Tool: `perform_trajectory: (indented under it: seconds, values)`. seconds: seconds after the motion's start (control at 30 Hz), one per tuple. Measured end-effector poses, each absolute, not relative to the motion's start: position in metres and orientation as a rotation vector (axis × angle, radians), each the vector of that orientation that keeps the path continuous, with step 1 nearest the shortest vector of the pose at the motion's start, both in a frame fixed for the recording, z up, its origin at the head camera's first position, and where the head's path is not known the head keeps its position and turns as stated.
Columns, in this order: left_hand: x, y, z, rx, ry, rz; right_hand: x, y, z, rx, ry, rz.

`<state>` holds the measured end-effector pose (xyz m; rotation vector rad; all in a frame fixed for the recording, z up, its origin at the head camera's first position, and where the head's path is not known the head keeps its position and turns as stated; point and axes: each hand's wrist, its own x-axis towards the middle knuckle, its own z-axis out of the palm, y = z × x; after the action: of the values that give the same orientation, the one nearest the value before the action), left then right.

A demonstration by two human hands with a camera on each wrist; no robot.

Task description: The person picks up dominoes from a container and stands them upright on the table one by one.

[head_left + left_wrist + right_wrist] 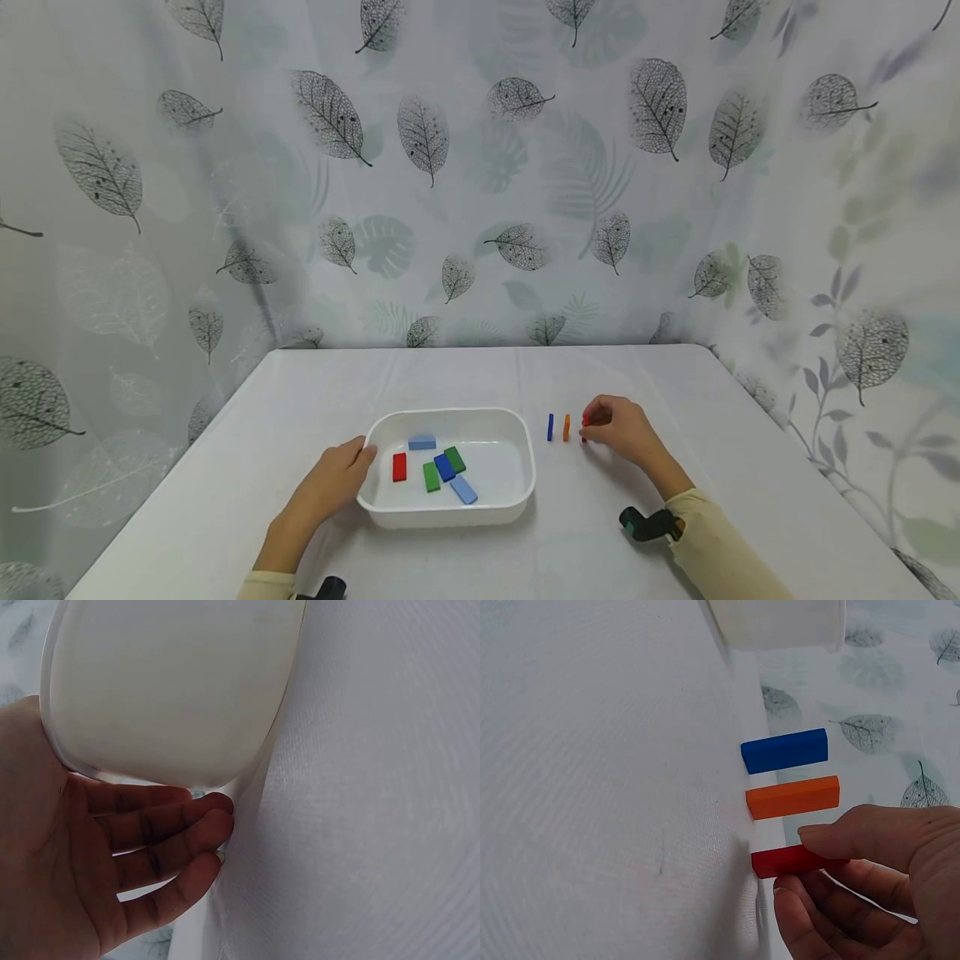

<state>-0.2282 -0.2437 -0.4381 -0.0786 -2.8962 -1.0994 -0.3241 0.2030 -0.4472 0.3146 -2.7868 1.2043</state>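
A right hand [624,432] pinches a red block [780,862] between thumb and fingers at the right end of a short row on a white desk [585,533], where an orange block [793,798] and a blue block [786,751] stand on end, spaced apart. Opposite, a left hand [333,477] grips the left end of a white tray [447,518], thumb at the rim, other fingers loosely bent outside the wall; six more blocks [445,467] lie inside. The red block is upright beside the orange one, though whether its lower end bears fully on the desk cannot be told. Good placement here probably calls for matching the gap between its two neighbors, pressing the narrow base flat and squaring the block before the fingertips part evenly. Such slim footing looks easy to tip, so a straight, sideways-free withdrawal seems wise, with knuckles clear of the orange block and the tray held steady, away from the row.
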Motion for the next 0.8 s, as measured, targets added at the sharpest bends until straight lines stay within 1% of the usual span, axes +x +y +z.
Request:
perform_trajectory:
  seconds: [0.53,0.67,0.8]
  values:
    - [-0.228,-0.245,-0.44,-0.079,-2.898,-1.094,-0.324,0.204,-0.445,0.333,-2.822,1.18]
    - [-0.229,-0.245,-0.441,-0.078,-2.899,-1.094,-0.321,0.201,-0.438,0.333,-2.8,1.135]
    - [-0.229,-0.244,-0.439,-0.075,-2.897,-1.104,-0.313,0.191,-0.421,0.34,-2.718,1.122]
